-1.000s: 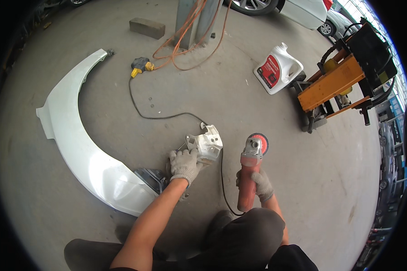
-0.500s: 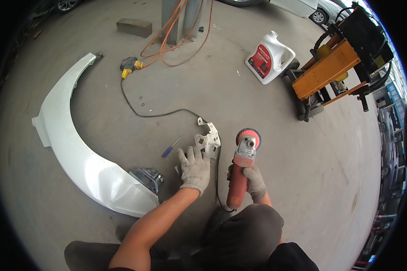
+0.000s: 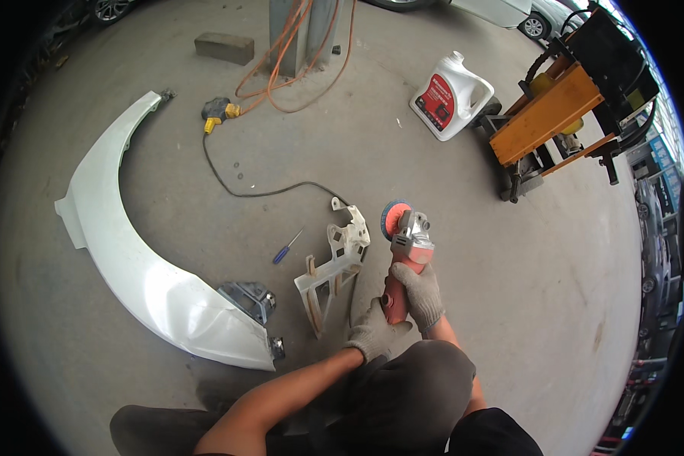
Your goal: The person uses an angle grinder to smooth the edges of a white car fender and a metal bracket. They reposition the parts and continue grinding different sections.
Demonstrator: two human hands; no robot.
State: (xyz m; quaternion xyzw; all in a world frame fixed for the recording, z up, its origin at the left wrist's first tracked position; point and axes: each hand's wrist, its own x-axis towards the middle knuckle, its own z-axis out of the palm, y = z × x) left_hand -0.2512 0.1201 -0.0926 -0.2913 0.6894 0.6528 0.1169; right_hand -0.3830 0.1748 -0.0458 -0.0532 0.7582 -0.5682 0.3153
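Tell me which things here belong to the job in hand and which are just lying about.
Probably part of the job:
red angle grinder, held by left hand and right hand
dark power cord
pale metal bracket, lying nearby

Probably just lying about:
blue-handled screwdriver
white plastic jug
rectangular block
white car fender, though it may be related

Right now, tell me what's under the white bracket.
Grey floor shows through openings in the bracket. The black cable runs to its far end and reappears at its right; anything beneath the solid metal is hidden.
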